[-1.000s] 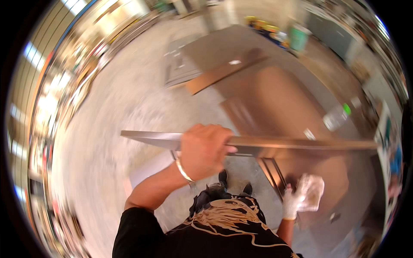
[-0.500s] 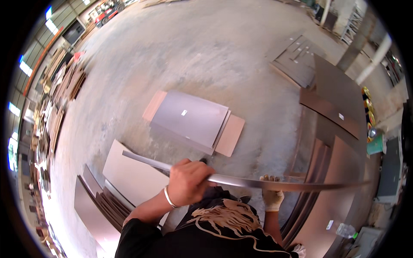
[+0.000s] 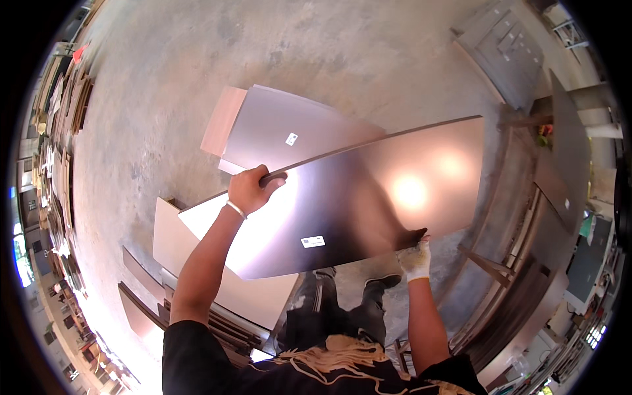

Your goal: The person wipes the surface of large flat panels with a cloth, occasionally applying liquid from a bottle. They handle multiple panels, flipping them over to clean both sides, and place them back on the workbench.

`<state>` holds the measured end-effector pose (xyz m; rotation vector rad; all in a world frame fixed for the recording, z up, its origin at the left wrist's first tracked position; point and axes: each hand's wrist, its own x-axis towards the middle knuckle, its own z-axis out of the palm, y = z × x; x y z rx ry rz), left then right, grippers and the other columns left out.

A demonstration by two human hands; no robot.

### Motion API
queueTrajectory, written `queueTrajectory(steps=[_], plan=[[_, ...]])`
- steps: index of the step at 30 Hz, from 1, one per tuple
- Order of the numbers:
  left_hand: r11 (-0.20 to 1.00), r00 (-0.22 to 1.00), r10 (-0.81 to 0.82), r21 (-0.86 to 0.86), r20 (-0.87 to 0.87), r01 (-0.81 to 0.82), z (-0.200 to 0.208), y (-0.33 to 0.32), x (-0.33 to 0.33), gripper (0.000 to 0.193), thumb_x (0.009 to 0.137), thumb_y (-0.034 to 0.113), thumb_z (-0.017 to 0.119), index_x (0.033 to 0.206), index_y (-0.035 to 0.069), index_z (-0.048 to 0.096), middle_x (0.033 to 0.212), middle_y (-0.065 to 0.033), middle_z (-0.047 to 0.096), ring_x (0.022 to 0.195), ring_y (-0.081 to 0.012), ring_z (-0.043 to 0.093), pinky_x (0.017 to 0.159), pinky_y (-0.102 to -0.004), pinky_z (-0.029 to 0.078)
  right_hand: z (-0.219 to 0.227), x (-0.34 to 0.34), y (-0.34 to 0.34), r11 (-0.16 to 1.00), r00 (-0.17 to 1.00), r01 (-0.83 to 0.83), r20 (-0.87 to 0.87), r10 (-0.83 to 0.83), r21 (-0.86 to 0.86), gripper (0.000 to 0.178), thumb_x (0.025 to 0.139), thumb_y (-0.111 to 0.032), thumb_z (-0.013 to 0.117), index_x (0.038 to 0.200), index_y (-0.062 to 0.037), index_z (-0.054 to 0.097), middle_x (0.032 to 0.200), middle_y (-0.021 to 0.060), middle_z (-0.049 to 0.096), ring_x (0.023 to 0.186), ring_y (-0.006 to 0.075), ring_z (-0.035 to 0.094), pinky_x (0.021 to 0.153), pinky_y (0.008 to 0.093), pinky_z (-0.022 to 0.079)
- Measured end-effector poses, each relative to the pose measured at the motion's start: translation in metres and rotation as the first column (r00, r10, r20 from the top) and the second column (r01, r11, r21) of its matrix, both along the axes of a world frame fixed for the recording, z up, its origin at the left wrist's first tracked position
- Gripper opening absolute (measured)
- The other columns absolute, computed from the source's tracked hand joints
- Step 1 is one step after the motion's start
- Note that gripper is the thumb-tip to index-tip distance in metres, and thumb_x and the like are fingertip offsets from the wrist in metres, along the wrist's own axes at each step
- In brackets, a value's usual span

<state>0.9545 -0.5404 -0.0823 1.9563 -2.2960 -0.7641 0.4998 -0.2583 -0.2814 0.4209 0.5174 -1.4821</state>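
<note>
The sheet (image 3: 368, 197) was a large, glossy, brown metal panel, held in the air above the concrete floor (image 3: 197, 79) and tilted so that its shiny face caught the light. A small white label sat near its lower edge. I saw the left hand (image 3: 253, 189) at the sheet's upper edge, fingers curled together over that edge and clamped on it; a white band circled the wrist. The right hand (image 3: 415, 258), in a white glove, gripped the sheet's lower edge, fingers closed on it from below; I could not tell how the thumb lay.

Under the sheet's far side, a second sheet (image 3: 283, 128) lay flat on the floor on a pale board (image 3: 222, 118). Near the left arm, a stack of panels (image 3: 178, 289) lay on the floor. On the right stood a dark workbench (image 3: 526, 197), with grey panels (image 3: 500, 46) beyond it.
</note>
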Motion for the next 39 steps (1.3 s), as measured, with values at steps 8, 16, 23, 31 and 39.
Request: queueTrajectory(steps=[8, 16, 23, 31, 39], plan=[[0.956, 0.98, -0.062, 0.292, 0.188, 0.004, -0.215, -0.118, 0.024, 0.064, 0.093, 0.069, 0.061, 0.088, 0.006, 0.073, 0.087, -0.017, 0.075, 0.089, -0.0387, 0.071, 0.08, -0.0478, 0.056, -0.088, 0.119, -0.074, 0.808, 0.979, -0.158, -0.015, 0.202, 0.568, 0.058, 0.106, -0.047, 0.055, 0.153, -0.0153, 0.041, 0.16, 0.0117, 0.041, 0.14, 0.0409, 0.048, 0.11, 0.0673, 0.045], [0.956, 0.925, -0.22, 0.256, 0.309, 0.142, -0.386, -0.216, 0.025, 0.068, 0.087, 0.074, 0.062, 0.088, 0.007, 0.077, 0.096, -0.0166, 0.077, 0.103, -0.0359, 0.07, 0.096, -0.0467, 0.05, -0.198, 0.234, -0.081, 0.733, 0.985, -0.17, 0.147, 0.096, 0.658, 0.057, 0.11, -0.052, 0.041, 0.152, -0.0145, 0.037, 0.155, 0.0146, 0.044, 0.139, 0.0428, 0.049, 0.108, 0.0677, 0.049], [0.947, 0.904, -0.196, 0.313, 0.38, 0.074, -0.452, -0.3, 0.013, 0.062, 0.09, 0.065, 0.065, 0.12, 0.013, 0.077, 0.115, -0.0093, 0.077, 0.121, -0.0292, 0.064, 0.108, -0.0427, 0.043, -0.267, 0.282, -0.135, 0.771, 0.975, -0.091, 0.212, -0.058, 0.63, 0.05, 0.111, -0.044, 0.041, 0.146, -0.0081, 0.042, 0.151, 0.0178, 0.049, 0.134, 0.0423, 0.054, 0.103, 0.0631, 0.054], [0.987, 0.937, 0.084, 0.1, 0.339, -0.125, -0.482, -0.314, -0.022, 0.041, 0.103, 0.047, 0.055, 0.112, 0.015, 0.078, 0.121, -0.0095, 0.075, 0.115, -0.0344, 0.068, 0.093, -0.0479, 0.055, -0.298, 0.286, -0.175, 0.776, 0.984, -0.026, 0.154, -0.092, 0.63, 0.032, 0.112, -0.034, 0.045, 0.131, -0.0084, 0.051, 0.142, 0.0171, 0.055, 0.133, 0.0416, 0.055, 0.105, 0.0632, 0.053], [0.998, 0.995, 0.069, -0.017, 0.077, -0.068, -0.508, -0.096, -0.034, 0.065, 0.094, 0.037, 0.067, 0.155, 0.025, 0.046, 0.169, -0.0192, 0.029, 0.156, -0.0496, 0.019, 0.122, -0.0687, 0.018, -0.292, 0.264, -0.182, 0.78, 0.952, -0.298, 0.226, 0.205, 0.55, 0.015, 0.107, -0.02, 0.051, 0.119, -0.0122, 0.057, 0.126, 0.0201, 0.062, 0.12, 0.0353, 0.065, 0.098, 0.06, 0.058]])
